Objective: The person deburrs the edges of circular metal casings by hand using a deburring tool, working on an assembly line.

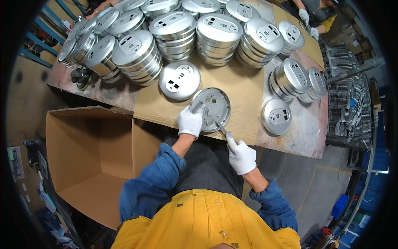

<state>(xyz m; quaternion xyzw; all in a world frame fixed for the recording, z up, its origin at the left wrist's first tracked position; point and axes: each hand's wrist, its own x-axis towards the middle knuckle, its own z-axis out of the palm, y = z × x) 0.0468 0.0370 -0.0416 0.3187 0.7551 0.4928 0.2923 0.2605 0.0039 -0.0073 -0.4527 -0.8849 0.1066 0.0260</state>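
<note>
A round silver metal cover (222,108) lies with its hollow inner side up at the front edge of the cardboard-covered table, showing small posts and square cutouts. My left hand (190,120), in a white glove, grips its left rim, with the fingers reaching over the inside. In my right hand (241,157), also gloved, is a slim grey file (222,128), closed in the fist. The file's tip meets the cover's lower right inner edge. Just beyond, another silver cover (180,81) rests outer side up.
Several stacks of silver covers (172,35) fill the far side of the table. A single cover (277,116) and short stacks (290,79) stand to the right. An open cardboard box (89,145) is at my left. A co-worker's gloved hands (304,17) show far right.
</note>
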